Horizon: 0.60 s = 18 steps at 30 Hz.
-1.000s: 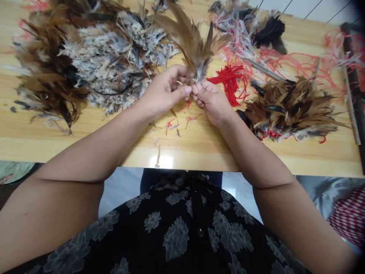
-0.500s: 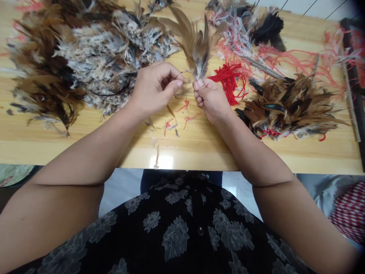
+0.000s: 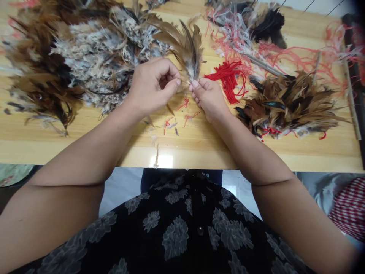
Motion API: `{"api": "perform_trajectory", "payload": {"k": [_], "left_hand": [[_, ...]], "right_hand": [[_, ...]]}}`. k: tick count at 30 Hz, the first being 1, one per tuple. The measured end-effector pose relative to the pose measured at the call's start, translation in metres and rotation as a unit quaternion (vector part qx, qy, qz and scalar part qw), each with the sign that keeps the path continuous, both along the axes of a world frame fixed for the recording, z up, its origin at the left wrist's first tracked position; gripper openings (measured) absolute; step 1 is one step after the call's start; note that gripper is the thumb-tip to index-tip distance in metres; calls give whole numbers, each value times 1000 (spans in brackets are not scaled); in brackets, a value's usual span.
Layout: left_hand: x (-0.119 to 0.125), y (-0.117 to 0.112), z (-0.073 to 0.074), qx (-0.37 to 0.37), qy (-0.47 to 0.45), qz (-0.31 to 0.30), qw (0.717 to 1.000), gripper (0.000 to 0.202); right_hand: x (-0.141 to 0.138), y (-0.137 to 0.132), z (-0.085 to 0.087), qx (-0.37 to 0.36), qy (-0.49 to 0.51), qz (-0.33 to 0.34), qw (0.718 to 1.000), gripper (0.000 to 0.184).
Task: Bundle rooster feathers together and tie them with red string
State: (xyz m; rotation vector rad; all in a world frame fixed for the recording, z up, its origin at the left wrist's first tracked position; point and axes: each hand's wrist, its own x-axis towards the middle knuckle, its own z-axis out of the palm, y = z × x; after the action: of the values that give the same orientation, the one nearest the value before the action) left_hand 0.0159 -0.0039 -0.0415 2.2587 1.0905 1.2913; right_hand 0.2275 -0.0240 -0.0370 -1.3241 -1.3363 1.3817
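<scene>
My right hand point(image 3: 210, 98) pinches a small bunch of brown feathers point(image 3: 188, 53) by its pale quill ends, between thumb and fingers. The feathers fan upward and to the left. Close by on the left, my left hand point(image 3: 155, 82) has thumb and forefinger pressed together beside the quills. What lies in that pinch, if anything, is too small to make out. Just right of the bunch lies a bundle of red threads point(image 3: 229, 82). Below the hands, short red thread scraps point(image 3: 168, 125) and bits of feather are scattered on the wooden table point(image 3: 199, 152).
A large heap of grey-white and brown feathers point(image 3: 94, 57) covers the left side. On the right sits a pile of brown feather bunches point(image 3: 291, 106), some with red thread. Behind it are tangled pink strings point(image 3: 302, 57), a thin stick point(image 3: 264, 65) and black feathers point(image 3: 269, 28).
The feather bunch has tipped to the left and its tips have swung toward the large heap. My right hand has shifted slightly left; my left hand keeps its pinch.
</scene>
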Motion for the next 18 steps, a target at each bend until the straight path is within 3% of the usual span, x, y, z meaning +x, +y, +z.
{"api": "perform_trajectory", "payload": {"k": [11,18], "left_hand": [[-4,-3,11,50,52,2,997,14],[-7,-3,10,117,112,1,987,7]], "right_hand": [[3,1,-1,20,0,40,999,54],[4,1,-3,21,6,47,999,53]]}}
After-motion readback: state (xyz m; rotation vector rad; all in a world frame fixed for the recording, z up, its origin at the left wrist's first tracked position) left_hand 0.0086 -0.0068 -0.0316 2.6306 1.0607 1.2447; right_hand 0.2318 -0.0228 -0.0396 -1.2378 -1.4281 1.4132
